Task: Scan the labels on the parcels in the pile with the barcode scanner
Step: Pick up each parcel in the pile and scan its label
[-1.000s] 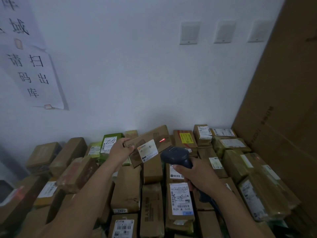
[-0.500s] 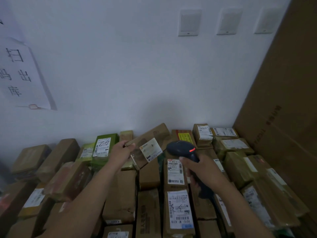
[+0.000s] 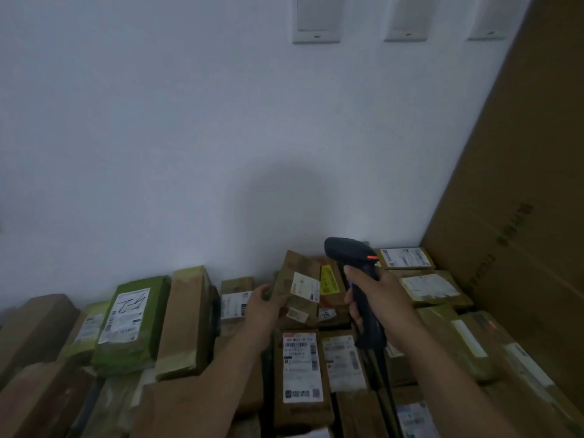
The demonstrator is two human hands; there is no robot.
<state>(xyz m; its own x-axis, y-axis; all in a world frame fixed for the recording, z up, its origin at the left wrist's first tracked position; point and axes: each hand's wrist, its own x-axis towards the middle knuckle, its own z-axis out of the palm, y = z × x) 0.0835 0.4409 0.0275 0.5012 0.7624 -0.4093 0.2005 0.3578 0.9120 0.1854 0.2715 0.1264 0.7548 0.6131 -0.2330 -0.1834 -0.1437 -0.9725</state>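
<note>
1. The left hand (image 3: 264, 306) grips a brown parcel (image 3: 297, 270) by its left edge, fingers curled round it. The parcel lay slanted a second ago. It now stands nearly upright over the back of the pile (image 3: 300, 368), close to the wall (image 3: 221, 153), with its white label (image 3: 305, 286) facing the person.
2. The right hand (image 3: 379, 298) is closed round the handle of the barcode scanner (image 3: 350, 252). The scanner has risen, so its head now sits above and just right of the parcel's top instead of level with it.
3. A second ago a red beam line showed on the cardboard to the right of the label. No beam shows on the parcel now, only a small red light on the scanner's body.
4. Since that beam fell beside the label, this parcel's scan probably missed, though the pictures cannot confirm a reading.
5. The likely next need is to tip the scanner head down onto the label, or to turn the label towards it.
6. The many other labelled parcels in the pile appear to be waiting their turn.
</note>
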